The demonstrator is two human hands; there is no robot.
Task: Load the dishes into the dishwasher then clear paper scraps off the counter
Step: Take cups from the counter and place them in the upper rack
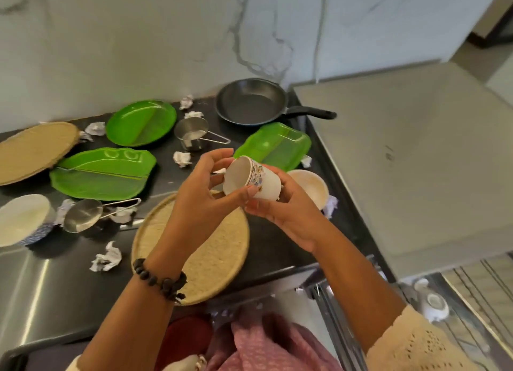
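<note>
The dark desk (277, 245) is crowded because loading has barely begun: two round woven trays (211, 259), three green leaf-shaped plates (102, 176), a black frying pan (251, 101), two steel measuring cups (191, 133), pale bowls and many crumpled paper scraps (107, 258) lie spread over it, the scraps scattered between the dishes. At lower right part of the open dishwasher rack (433, 304) shows, close at hand for passing items down. Above the nearer tray, both hands share a small flower-patterned cup (251, 180), tipped on its side with its mouth toward the left, probably to check inside. The right hand (280, 212) has its grip closed around the cup's base; the left hand (202, 193) pinches the rim.
</note>
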